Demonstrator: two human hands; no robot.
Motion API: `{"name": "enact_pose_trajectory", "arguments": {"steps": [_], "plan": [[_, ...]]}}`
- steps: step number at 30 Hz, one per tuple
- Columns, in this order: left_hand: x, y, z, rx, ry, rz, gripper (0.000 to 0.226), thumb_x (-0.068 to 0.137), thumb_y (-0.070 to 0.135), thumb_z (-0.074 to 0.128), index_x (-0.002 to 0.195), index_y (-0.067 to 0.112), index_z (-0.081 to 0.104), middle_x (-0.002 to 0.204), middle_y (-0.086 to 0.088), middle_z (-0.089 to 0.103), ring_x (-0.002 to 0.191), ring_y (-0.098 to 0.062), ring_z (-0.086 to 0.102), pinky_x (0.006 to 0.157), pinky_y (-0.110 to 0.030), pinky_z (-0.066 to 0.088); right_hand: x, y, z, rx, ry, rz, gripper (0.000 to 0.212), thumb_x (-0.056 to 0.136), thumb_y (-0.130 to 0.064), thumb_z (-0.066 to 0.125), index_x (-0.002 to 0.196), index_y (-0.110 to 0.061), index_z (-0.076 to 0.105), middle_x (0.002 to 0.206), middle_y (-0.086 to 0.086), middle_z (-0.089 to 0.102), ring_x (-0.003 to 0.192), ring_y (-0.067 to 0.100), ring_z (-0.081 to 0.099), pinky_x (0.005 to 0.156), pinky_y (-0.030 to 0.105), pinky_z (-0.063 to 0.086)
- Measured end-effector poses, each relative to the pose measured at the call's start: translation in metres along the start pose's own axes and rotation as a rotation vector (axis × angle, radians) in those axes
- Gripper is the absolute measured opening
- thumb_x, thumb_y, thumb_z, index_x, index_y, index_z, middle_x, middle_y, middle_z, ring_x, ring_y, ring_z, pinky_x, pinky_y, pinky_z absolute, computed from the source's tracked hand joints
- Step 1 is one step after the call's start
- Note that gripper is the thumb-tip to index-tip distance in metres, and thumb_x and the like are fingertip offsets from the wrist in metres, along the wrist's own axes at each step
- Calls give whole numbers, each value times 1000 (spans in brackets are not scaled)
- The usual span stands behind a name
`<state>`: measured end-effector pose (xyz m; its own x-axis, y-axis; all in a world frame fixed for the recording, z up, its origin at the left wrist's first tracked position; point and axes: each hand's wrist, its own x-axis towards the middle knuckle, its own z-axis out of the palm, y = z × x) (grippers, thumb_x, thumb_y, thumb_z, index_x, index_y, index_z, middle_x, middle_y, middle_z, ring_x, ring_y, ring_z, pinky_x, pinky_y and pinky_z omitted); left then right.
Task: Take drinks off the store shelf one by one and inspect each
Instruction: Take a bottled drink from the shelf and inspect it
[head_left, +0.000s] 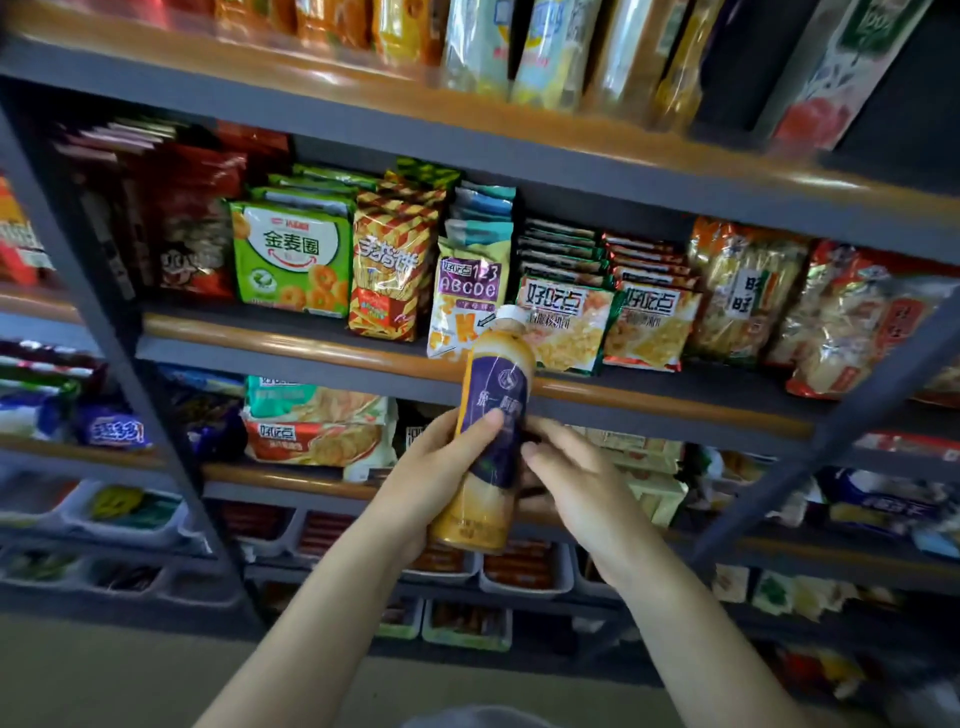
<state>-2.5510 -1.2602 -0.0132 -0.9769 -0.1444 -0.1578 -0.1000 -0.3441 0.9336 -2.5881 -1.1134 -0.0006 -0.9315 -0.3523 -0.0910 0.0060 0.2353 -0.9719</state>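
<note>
While the left hand (441, 467) grips a drink bottle (488, 436) with its thumb curled across the front of the purple label, the right hand (576, 478) sits against the bottle's right side, its fingers reaching behind the bottle, where the contact is hidden, so I cannot tell whether it truly holds it. Held in the air in front of the shelving, clear of every shelf, the bottle stands nearly upright and leans a little to the right, with its white cap (511, 314) at the top and pale yellow liquid showing above and below the label. Both bare forearms rise from the near bottom edge toward the middle of the scene. Just behind the cap, a wood-edged shelf (291, 338) carries rows of snack bags: a green bag (291, 254) at the left, a red and yellow striped bag (389, 270) beside it, and clear bags of rice crackers (743, 296) farther right. Lower down, behind the hands, white trays (524, 571) hold small reddish packets, and more bags fill the top shelf.
</note>
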Motion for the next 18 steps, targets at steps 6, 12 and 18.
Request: {"name": "enact_pose_trajectory", "arguments": {"steps": [6, 12, 18], "plan": [[-3, -12, -11, -126, -59, -74, 15, 84, 26, 67, 89, 17, 79, 83, -6, 78, 70, -15, 74, 61, -25, 59, 2, 7, -8, -34, 100, -53, 20, 102, -28, 57, 98, -42, 71, 87, -26, 72, 86, -3, 66, 76, 23, 53], [-9, -5, -3, 86, -346, -99, 85, 25, 83, 84, 71, 23, 45, 24, 13, 40, 32, 12, 49, 45, -5, 40, 4, 5, -8, 194, -117, -36, 47, 81, -60, 73, 102, -18, 73, 100, 14, 75, 87, 30, 70, 70, 40, 56], [0, -15, -1, -48, -242, -11, 25, 80, 36, 71, 94, 16, 74, 89, -9, 75, 72, -19, 71, 61, -27, 57, 1, 2, -16, 264, 37, -129, 32, 73, -36, 82, 96, -14, 77, 102, 6, 78, 93, 19, 74, 79, 29, 56]]}}
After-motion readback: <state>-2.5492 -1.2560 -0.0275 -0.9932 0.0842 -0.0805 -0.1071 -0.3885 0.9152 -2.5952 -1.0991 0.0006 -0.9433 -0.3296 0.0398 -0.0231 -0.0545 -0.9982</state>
